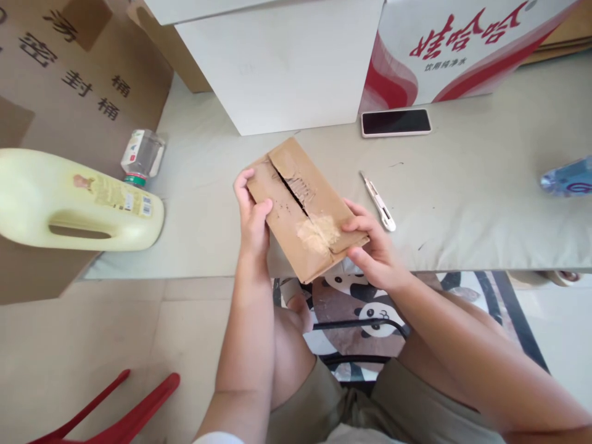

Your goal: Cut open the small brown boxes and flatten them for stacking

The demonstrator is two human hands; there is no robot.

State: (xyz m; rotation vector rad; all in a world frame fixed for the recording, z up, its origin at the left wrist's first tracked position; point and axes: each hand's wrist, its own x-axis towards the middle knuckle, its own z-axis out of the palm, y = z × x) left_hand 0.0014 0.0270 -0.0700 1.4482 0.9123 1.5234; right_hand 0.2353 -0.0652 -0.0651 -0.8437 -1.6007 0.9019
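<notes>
A small brown cardboard box (pixel 287 216) is held tilted in both hands over the front edge of the bench. Dark gap shows along its top seam, and the surface is torn and scuffed near the right end. My left hand (pixel 253 206) grips the box's left side, thumb on top. My right hand (pixel 372 246) pinches the right corner, where a flap edge sticks out slightly. To the right of the box, apart from both hands, lies a white utility knife (pixel 378 202) on the covered bench. The contents of the box are hidden.
A phone (pixel 396 123) lies behind the knife, before a white box (pixel 296 68) and a red-and-white carton (pixel 444 55). At left are a large pale yellow jug (pixel 124 213), a clear bottle (pixel 144 154) and a big carton (pixel 92 80). A blue-labelled bottle (pixel 571 177) lies far right.
</notes>
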